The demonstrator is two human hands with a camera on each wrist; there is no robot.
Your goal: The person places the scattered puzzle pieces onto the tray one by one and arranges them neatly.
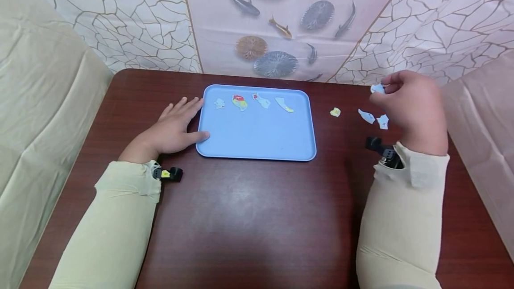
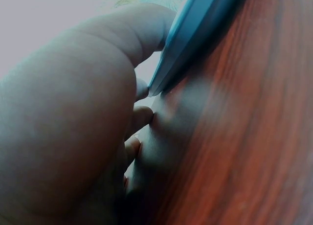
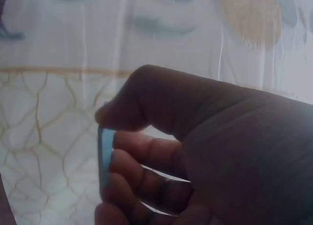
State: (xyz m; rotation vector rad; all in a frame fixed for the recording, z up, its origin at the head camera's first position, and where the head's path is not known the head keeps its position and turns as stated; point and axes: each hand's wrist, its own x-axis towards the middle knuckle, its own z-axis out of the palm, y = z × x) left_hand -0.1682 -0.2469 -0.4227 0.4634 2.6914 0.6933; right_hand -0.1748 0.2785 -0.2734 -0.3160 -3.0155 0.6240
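Observation:
My left hand (image 1: pixel 174 126) lies with spread, straight fingers at the left edge of a light blue tray (image 1: pixel 257 142), the thumb over its rim. Along the tray's upper half lie a small pale piece (image 1: pixel 219 103), a red, yellow and pale piece (image 1: pixel 240 103), a pale piece with a red corner (image 1: pixel 262 100) and a long pale-yellow piece (image 1: pixel 284 105). My right hand (image 1: pixel 415 104), raised right of the tray, pinches a flat, irregular light blue piece (image 1: pixel 377 88) between thumb and fingers. In the right wrist view that piece (image 3: pixel 106 149) appears edge-on.
Beside the tray, a small yellow piece (image 1: pixel 335 112) lies on the dark wooden table (image 1: pixel 249 226). Two pale blue pieces, one elongated (image 1: pixel 366 116) and one angular (image 1: pixel 383 121), lie below the right hand. Patterned cloth (image 1: pixel 281 26) hangs behind the table; plain cloth covers both sides.

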